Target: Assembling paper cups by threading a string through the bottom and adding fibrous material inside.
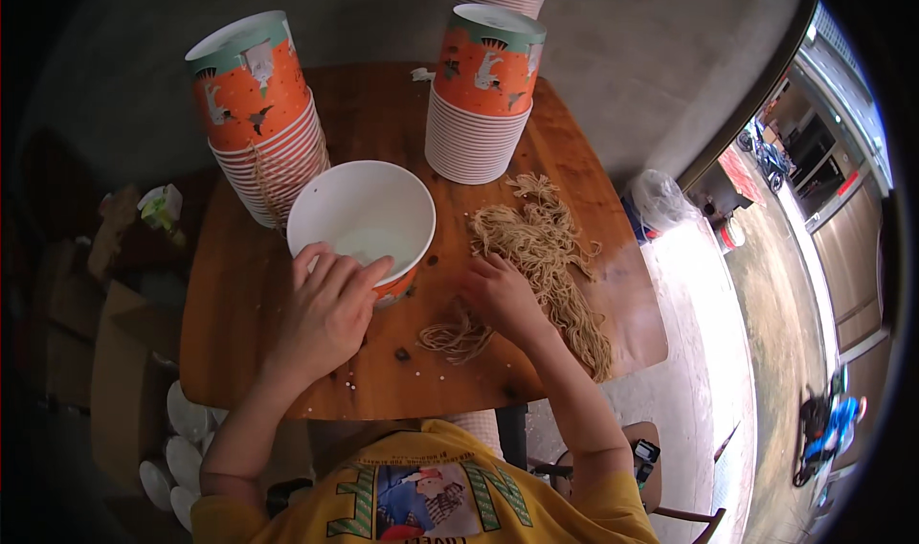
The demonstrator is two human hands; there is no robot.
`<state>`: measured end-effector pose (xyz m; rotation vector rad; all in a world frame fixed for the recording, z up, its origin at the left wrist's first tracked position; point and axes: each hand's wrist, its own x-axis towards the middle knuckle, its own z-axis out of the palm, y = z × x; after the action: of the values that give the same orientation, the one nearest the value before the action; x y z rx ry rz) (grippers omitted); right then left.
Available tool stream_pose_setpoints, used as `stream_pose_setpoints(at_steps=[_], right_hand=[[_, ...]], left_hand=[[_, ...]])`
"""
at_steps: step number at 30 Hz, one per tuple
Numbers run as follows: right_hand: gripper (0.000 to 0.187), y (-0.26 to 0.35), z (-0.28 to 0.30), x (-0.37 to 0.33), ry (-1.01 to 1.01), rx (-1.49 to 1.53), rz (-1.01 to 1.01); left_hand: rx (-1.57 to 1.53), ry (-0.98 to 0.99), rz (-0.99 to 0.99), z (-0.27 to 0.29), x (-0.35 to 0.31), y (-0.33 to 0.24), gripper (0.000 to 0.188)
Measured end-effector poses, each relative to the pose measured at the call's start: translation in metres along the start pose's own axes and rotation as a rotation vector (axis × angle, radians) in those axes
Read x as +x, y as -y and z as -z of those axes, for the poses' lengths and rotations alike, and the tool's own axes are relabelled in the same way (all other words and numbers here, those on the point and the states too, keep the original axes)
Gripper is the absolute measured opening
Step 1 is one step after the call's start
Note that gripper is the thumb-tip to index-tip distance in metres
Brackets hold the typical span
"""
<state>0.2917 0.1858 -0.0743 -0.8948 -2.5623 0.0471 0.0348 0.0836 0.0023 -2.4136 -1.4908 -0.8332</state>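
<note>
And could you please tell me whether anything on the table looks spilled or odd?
Small white bits dot the table toward its near edge, like spilled crumbs; the string beside the right hand looks tangled.

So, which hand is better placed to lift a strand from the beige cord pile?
Probably the right hand: it is at the left edge of the beige cord pile, while the left hand is at the near rim of the paper bucket.

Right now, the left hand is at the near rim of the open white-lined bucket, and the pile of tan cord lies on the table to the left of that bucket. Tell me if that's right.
Not quite: the head view shows the pile of tan cord to the right of the open white-lined bucket. The left hand is at its near rim.
</note>
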Motion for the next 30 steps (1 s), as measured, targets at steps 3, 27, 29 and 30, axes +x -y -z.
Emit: stream_pose_setpoints(at_steps=[3,27,29,30], right_hand=[[0.006,0.008,0.013,0.005,-0.023,0.173,-0.087],[0.015,0.151,0.049,0.016,0.218,1.587,-0.246],[0.013,0.150,0.053,0.020,0.226,1.490,-0.249],[0.012,0.149,0.055,0.021,0.231,1.389,-0.253]], left_hand=[[-0.004,-0.079,0.011,0.004,0.002,-0.005,0.038],[-0.206,-0.238,-0.156,0.042,-0.064,-0.026,0.035],[-0.133,-0.209,-0.153,0.042,-0.063,-0.024,0.032],[-0.125,-0.209,-0.149,0.041,-0.062,-0.023,0.032]])
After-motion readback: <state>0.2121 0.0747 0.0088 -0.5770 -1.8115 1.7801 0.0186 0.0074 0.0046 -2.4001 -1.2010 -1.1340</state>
